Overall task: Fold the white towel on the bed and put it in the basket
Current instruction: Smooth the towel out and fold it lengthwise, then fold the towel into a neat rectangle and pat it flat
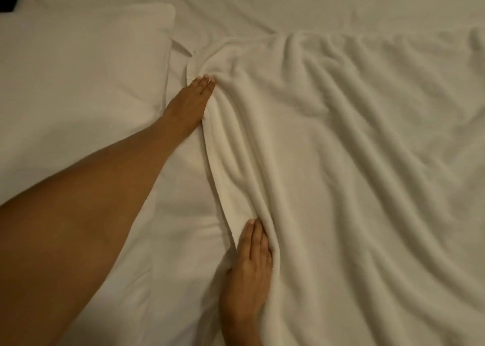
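Two of my hands lie flat along the near-left edge of the white towel, a thick, fleecy cloth spread in long soft ripples over the smooth sheet of the bed. My left hand reaches far, fingers straight and together, pressing the bunched corner beside a plump square pillow. My right hand lies nearer, fingers straight, pressing the rolled hem, gripping nothing.

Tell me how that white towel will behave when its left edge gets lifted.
The white towel will probably flop and drape: it lies in soft ripples. It looks thick, so likely somewhat heavy. With the left hand and right hand along one edge, the middle would probably sag.
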The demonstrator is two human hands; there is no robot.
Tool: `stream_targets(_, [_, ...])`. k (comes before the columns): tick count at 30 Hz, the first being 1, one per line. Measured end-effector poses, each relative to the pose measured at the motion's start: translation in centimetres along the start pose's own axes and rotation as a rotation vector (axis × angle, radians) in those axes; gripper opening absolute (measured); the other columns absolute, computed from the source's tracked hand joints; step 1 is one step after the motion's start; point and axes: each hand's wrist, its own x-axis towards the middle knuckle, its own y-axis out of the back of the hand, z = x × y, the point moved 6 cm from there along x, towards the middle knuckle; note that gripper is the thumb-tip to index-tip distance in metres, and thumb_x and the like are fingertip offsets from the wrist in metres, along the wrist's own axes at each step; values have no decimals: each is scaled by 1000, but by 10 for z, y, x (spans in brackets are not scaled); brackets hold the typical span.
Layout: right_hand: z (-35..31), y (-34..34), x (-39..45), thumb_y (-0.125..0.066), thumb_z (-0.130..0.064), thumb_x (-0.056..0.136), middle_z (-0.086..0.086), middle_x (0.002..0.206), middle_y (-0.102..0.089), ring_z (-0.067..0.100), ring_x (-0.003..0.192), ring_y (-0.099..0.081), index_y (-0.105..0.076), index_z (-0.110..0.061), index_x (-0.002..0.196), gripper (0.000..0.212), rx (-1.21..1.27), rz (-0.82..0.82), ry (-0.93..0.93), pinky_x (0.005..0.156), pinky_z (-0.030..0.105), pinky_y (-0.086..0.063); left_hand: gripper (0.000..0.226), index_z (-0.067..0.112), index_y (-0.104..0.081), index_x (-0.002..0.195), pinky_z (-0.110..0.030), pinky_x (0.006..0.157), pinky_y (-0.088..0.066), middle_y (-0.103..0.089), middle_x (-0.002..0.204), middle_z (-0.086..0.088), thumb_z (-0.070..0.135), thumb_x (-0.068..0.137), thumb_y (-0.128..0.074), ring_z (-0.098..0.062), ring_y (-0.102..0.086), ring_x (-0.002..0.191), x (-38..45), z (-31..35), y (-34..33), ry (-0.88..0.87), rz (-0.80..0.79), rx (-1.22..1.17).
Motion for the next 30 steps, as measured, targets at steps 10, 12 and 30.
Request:
stream_targets(10, [80, 104, 2, -32, -4, 69, 20, 113, -67, 28, 110, -52, -12, -14, 149, 84, -82, 23, -130, 81, 36, -36, 59, -3, -26, 144, -45, 112, -28, -10, 157, -23, -19, 88, -38, -37, -17, 143, 23, 47, 98, 66, -22, -155])
stream_targets(12, [109, 133, 10, -29, -5, 60, 20, 117, -65, 26, 112, -45, -3, -16, 150, 94, -128, 89, -142, 81, 38, -38, 54, -5, -32, 139, -46, 111, -31, -16, 154, -27, -18, 87, -38, -38, -25, 140, 32, 72, 119, 63, 0, -181])
stream_targets(30, [437, 358, 102, -47, 10, 62, 21, 139, -47, 33, 132, -33, -31, -2, 140, 80, -287, 331, -293, 112, 41, -4, 70, -2, -12, 149, -47, 118, -11, 1, 159, -19, -19, 85, -33, -29, 8, 147, 116, 466, 205, -187, 158, -41])
